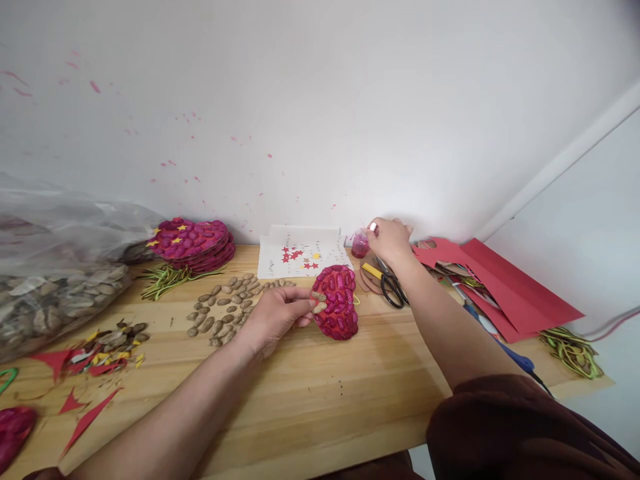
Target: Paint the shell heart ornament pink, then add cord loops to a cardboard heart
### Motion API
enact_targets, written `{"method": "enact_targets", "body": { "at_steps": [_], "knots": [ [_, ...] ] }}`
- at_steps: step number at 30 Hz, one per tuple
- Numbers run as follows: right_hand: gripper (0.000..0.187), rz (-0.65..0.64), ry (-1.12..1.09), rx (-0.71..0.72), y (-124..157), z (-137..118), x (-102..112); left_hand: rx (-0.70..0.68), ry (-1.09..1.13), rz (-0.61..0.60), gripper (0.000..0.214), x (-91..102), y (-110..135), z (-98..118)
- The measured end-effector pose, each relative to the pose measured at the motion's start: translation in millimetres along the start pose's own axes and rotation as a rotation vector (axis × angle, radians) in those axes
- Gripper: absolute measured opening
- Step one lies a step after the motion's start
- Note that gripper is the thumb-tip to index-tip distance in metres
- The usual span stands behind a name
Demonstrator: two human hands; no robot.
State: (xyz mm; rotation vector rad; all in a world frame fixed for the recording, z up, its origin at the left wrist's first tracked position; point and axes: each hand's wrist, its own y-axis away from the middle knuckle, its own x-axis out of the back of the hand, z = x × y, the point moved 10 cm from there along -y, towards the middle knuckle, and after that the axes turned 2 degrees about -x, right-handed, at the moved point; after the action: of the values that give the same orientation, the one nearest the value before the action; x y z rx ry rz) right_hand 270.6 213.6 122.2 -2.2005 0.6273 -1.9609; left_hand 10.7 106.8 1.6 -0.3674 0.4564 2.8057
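My left hand [286,312] grips the left edge of a rounded red piece [336,303] covered with peanuts painted magenta. Two unpainted, tan peanuts [319,307] show at its edge by my thumb. A yellow-green loop sticks out on its right side. At the back, my right hand [391,239] is closed beside a small clear jar [360,244] of magenta liquid. Something small and white shows at its fingertips; what they pinch cannot be made out. Black-handled scissors [393,290] and a yellow-handled tool [371,270] lie below my right wrist.
Loose peanuts [220,310] lie left of my left hand. Behind stand stacked magenta pieces [193,243] and white paper [273,257] with red and yellow stars. A plastic peanut bag [60,287] and scraps [107,350] are left; red card [520,287] and green cords [573,353] right.
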Motion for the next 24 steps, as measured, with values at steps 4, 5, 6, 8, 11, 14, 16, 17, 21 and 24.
{"method": "enact_targets", "body": {
  "at_steps": [4,5,6,8,11,14,16,17,21,24],
  "knots": [
    [0.023,0.082,-0.104,-0.045,15.6,4.4,19.3,-0.041,0.009,0.029,0.024,2.5,0.9,5.4],
    [0.023,0.141,-0.195,-0.051,23.6,5.3,29.5,-0.060,0.005,0.033,0.023,2.9,1.1,7.4],
    [0.023,0.214,-0.309,-0.050,33.7,6.0,41.5,-0.080,0.001,0.036,0.023,3.1,1.5,9.7],
    [0.025,0.337,-0.527,-0.029,59.4,4.4,64.8,-0.117,-0.004,0.044,0.024,3.5,2.6,14.3],
    [0.026,0.386,-0.739,0.035,101.4,-11.2,88.7,-0.153,-0.006,0.062,0.025,3.7,5.6,20.5],
    [0.021,0.334,-0.853,0.140,137.7,-39.5,98.1,-0.180,-0.005,0.053,0.025,1.2,8.9,25.9],
    [0.016,0.324,-0.854,0.200,156.0,-55.3,98.3,-0.193,-0.002,0.038,0.025,-0.9,10.4,28.0],
    [0.014,0.322,-0.848,0.224,162.6,-61.0,96.6,-0.197,0.001,0.032,0.025,-1.6,10.8,28.3],
    [0.006,0.340,-0.809,0.299,175.1,-72.0,87.1,-0.189,0.014,0.028,0.027,-1.7,10.5,26.0],
    [0.003,0.362,-0.793,0.335,176.5,-73.7,84.0,-0.165,0.025,0.033,0.027,-1.6,9.9,22.8]
  ]
}}
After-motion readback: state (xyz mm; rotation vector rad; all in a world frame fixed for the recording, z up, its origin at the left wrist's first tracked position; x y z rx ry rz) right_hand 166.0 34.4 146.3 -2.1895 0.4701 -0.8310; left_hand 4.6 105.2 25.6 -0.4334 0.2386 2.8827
